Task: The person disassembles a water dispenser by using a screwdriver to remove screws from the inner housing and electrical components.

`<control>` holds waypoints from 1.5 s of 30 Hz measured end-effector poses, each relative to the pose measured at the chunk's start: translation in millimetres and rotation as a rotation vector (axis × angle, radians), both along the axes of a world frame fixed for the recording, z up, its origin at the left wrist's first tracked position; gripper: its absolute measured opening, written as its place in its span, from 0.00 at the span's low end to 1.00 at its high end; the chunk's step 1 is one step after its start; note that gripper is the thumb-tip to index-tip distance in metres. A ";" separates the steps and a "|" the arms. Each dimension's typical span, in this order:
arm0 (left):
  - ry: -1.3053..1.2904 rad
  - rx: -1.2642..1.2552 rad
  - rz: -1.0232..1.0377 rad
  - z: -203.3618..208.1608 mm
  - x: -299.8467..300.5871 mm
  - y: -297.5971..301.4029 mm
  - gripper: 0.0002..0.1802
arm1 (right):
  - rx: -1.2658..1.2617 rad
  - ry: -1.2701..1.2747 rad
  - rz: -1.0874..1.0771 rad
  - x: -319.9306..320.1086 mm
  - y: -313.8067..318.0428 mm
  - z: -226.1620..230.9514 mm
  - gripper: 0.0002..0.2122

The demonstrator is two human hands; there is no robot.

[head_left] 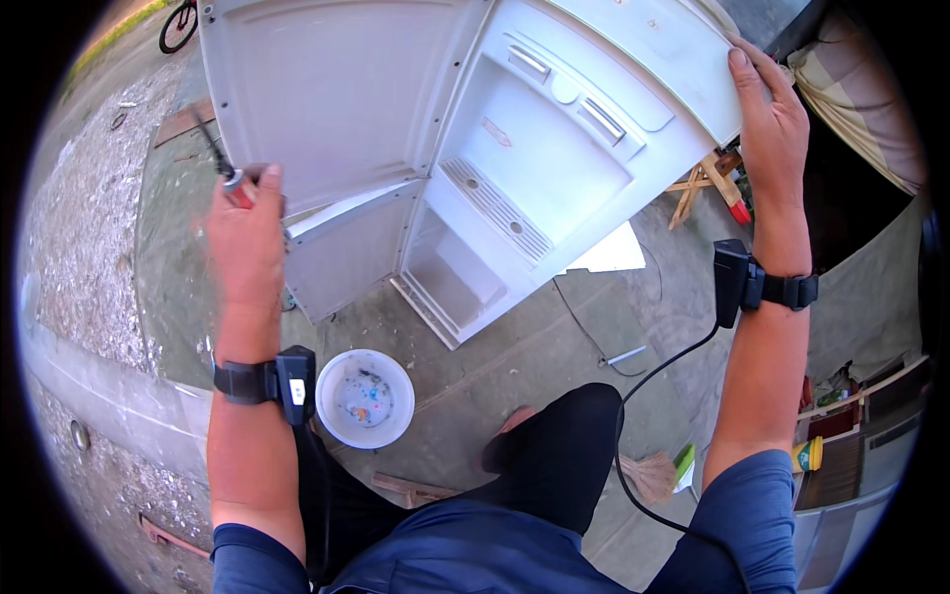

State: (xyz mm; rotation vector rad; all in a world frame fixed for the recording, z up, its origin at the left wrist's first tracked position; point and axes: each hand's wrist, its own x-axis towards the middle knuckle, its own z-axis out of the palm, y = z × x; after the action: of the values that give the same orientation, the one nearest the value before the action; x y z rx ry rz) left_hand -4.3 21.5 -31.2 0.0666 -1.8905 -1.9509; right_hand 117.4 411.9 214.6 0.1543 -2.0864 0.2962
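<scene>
The right hand (772,124) curls over the far right edge of the white cabinet (569,163), thumb on one side, its grip only partly closed; holding firm there should stop the body from rocking. The left hand (242,238) is wrapped around the red-handled tool (237,188) (a screwdriver, by its look, though blurred), shaft pointing far left. It is best kept clear of the large white panel (341,99) until aimed, then lined up straight and pressed steadily. The white bucket (408,381), near on the floor (475,361), deserves care underfoot.
</scene>
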 end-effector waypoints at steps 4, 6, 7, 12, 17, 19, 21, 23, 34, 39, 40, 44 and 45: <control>-0.099 0.149 -0.352 8.9 28.3 64.8 0.14 | 0.007 0.001 0.014 -1.1 3.0 0.9 0.15; -0.098 0.266 -0.509 23.4 42.3 104.3 0.14 | 0.013 0.008 0.004 -0.8 6.9 -1.4 0.15; -0.127 0.299 -0.574 33.8 46.7 125.2 0.14 | 0.018 0.012 -0.007 0.9 9.1 -2.3 0.15; -0.191 0.448 -0.768 80.0 42.6 204.0 0.16 | -0.174 0.006 0.181 -2.1 -22.2 1.9 0.12; -0.218 0.473 -0.806 106.2 41.3 243.7 0.18 | 0.058 0.145 0.149 -6.8 2.6 -3.0 0.10; -0.224 0.479 -0.810 103.5 39.3 248.4 0.18 | 0.057 0.151 0.149 -6.3 -6.7 -4.1 0.10; -0.237 0.502 -0.814 99.4 39.0 248.4 0.17 | 0.072 0.175 0.110 -2.9 -21.1 -5.8 0.10; -0.239 0.513 -0.815 96.8 39.4 249.1 0.17 | 0.051 0.179 0.124 -4.3 -18.6 -7.9 0.10; -0.265 0.506 -0.806 92.7 41.6 251.7 0.15 | -0.021 0.173 0.183 -2.2 -21.7 -4.2 0.10; -0.271 0.535 -0.795 85.7 40.8 255.0 0.15 | 0.054 0.172 0.128 4.1 -33.7 -3.3 0.10; -0.270 0.538 -0.792 85.5 40.9 256.1 0.15 | 0.067 0.186 0.135 2.8 -32.2 -4.6 0.10; -0.249 0.557 -0.786 86.5 41.8 257.6 0.15 | 0.019 0.185 0.149 -5.8 -23.4 -5.6 0.09; -0.243 0.565 -0.789 85.5 41.8 258.6 0.15 | -0.010 0.158 0.132 -5.2 -22.6 -6.2 0.09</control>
State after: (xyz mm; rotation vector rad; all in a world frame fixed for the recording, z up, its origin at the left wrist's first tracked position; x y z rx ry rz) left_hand 37.5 280.1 54.3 -0.3435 -1.5522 -3.0919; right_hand 112.2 389.3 208.4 0.3010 -1.9218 0.3627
